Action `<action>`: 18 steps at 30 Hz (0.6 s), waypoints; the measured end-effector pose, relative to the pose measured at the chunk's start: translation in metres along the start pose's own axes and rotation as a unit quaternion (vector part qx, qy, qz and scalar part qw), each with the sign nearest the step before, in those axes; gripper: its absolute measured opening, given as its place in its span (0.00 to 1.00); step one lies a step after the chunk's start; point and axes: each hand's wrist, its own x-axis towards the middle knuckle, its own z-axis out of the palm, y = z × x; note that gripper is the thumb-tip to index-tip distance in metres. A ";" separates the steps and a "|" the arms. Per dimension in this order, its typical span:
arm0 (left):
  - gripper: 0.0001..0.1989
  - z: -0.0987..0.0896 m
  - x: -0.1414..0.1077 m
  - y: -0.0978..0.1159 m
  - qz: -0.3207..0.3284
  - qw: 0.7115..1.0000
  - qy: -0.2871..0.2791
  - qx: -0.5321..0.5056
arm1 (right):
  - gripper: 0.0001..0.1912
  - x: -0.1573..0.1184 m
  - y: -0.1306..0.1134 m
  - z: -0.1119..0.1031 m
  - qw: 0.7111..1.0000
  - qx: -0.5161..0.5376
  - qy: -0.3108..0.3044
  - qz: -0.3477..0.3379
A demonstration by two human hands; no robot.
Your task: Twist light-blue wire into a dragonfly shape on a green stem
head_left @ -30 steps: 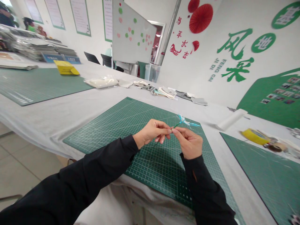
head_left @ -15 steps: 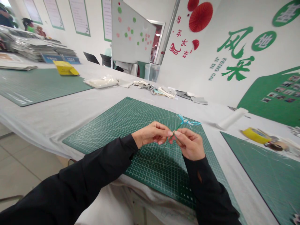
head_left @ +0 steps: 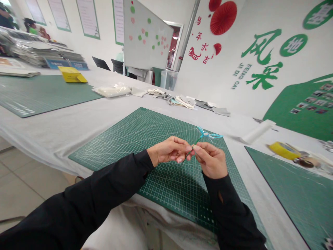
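Between my two hands is a small craft flower with a thin green stem (head_left: 198, 140) and a blue beaded head (head_left: 206, 134) that has white bead-like dots. The head points away from me, up and to the right. My left hand (head_left: 173, 149) pinches the stem between thumb and fingertips. My right hand (head_left: 211, 159) pinches the same stem just beside it, thumb on top. The two sets of fingertips nearly touch and hide part of the stem. Below the hands lies a green cutting mat (head_left: 125, 139) with a white grid.
Another cutting mat (head_left: 293, 194) lies at right, with a yellow tape-like roll (head_left: 283, 150) and a white roll (head_left: 257, 132) behind. At left are a third mat (head_left: 47, 93), a yellow box (head_left: 72, 74) and stacked packets (head_left: 36, 48). Cloth pieces (head_left: 182, 101) line the far edge.
Hands and flower stay almost in place. The lower end of the green stem now shows more clearly under my left fingers, and the flower head has turned very slightly.
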 end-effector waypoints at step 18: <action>0.09 0.004 0.002 0.000 0.114 0.983 0.118 0.087 | 0.09 -0.005 -0.010 0.005 0.960 -0.245 0.069 -0.115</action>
